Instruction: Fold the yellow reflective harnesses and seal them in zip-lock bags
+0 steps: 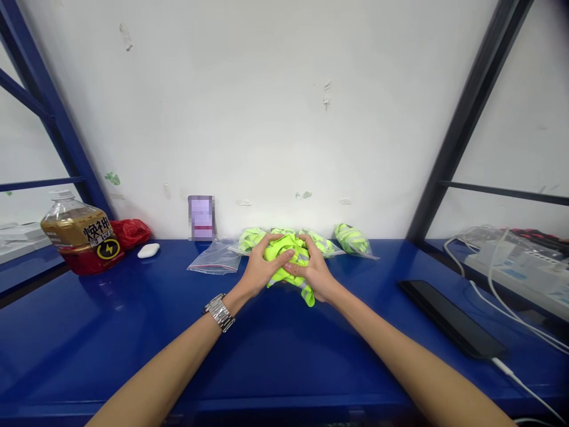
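A crumpled neon-yellow cloth with grey reflective strips point(302, 256) is bunched up between both hands above the blue table. My left hand point(263, 265), with a metal watch at the wrist, grips its left side, thumb across the front. On the other side my right hand point(316, 271) holds the cloth, its thumb close to the left one. One end of the cloth hangs below the hands. Behind them lie clear bags of similar yellow material, one of them at the right point(352, 238). A flat clear zip bag point(216, 258) rests left of my left hand.
On the blue table point(284, 356), a large drink bottle point(84, 234), red plastic bag point(132, 232) and white case point(148, 251) stand left. A blurred-screen phone point(201, 218) leans on the wall. At right lie a dark phone point(453, 319) with cable and power strips point(528, 270).
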The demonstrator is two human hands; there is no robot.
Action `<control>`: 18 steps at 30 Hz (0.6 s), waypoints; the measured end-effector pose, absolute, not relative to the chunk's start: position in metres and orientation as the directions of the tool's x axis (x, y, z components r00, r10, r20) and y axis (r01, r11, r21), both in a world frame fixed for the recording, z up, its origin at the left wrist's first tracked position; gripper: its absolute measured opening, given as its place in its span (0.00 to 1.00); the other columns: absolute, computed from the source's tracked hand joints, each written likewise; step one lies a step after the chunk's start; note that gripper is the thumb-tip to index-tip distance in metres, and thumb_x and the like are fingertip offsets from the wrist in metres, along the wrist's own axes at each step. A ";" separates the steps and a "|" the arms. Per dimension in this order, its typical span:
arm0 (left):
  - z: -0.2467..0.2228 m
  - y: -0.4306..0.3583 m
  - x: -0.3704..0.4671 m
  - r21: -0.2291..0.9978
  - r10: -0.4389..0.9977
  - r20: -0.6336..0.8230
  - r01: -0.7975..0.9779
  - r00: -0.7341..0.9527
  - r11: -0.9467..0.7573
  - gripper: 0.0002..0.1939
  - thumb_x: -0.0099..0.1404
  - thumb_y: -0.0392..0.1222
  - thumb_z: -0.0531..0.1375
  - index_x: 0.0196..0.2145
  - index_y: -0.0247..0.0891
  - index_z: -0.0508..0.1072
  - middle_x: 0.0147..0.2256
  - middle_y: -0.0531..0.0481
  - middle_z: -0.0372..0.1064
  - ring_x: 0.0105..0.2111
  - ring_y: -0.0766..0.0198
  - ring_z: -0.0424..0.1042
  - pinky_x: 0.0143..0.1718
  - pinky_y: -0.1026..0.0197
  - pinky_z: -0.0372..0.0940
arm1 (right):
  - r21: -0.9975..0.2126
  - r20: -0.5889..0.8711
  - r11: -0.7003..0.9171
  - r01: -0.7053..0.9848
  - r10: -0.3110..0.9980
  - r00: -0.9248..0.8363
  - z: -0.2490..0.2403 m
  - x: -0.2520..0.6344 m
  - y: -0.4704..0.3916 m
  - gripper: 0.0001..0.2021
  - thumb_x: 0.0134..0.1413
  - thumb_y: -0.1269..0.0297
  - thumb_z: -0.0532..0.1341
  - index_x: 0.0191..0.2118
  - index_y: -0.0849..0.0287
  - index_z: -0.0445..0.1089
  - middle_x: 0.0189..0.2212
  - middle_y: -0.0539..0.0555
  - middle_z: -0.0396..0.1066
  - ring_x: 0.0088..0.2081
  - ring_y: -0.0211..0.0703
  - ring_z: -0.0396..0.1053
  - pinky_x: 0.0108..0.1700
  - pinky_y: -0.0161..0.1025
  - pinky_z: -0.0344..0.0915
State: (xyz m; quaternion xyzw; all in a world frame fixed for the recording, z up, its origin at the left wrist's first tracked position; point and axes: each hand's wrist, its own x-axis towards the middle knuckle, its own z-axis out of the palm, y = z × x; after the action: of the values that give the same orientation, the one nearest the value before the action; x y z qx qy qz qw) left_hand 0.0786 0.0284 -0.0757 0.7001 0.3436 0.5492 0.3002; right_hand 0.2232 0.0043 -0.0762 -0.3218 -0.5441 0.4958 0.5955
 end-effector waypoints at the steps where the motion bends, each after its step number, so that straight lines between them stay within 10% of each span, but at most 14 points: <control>1: -0.075 0.029 0.079 0.828 0.828 0.535 0.091 0.169 -0.553 0.23 0.55 0.51 0.66 0.46 0.40 0.69 0.41 0.49 0.69 0.41 0.59 0.70 0.43 0.59 0.65 | -0.927 0.339 0.323 -0.191 0.939 -0.060 -0.076 0.225 0.006 0.31 0.32 0.65 0.71 0.47 0.52 0.61 0.40 0.49 0.67 0.37 0.45 0.69 0.36 0.40 0.68; 6: -0.068 0.026 0.077 0.924 0.872 0.377 -0.190 0.314 -0.331 0.34 0.43 0.45 0.73 0.46 0.39 0.66 0.39 0.49 0.70 0.37 0.59 0.72 0.37 0.60 0.68 | -0.879 0.475 0.471 0.065 0.877 0.075 -0.075 0.233 0.010 0.22 0.37 0.64 0.65 0.44 0.55 0.68 0.39 0.49 0.68 0.43 0.49 0.66 0.44 0.41 0.62; 18: -0.077 0.031 0.087 0.902 0.884 0.431 -0.063 0.181 -0.427 0.35 0.38 0.42 0.75 0.43 0.39 0.65 0.37 0.51 0.70 0.36 0.59 0.73 0.38 0.59 0.68 | -0.878 0.473 0.443 0.179 0.859 0.197 -0.080 0.227 0.020 0.20 0.59 0.48 0.47 0.47 0.51 0.66 0.47 0.52 0.68 0.50 0.49 0.63 0.54 0.44 0.56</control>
State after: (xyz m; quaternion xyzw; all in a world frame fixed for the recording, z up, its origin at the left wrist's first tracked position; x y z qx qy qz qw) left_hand 0.0873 0.0308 -0.0774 0.6381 0.3215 0.5533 0.4280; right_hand 0.2274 0.0197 -0.0796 -0.4531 -0.5729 0.2708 0.6270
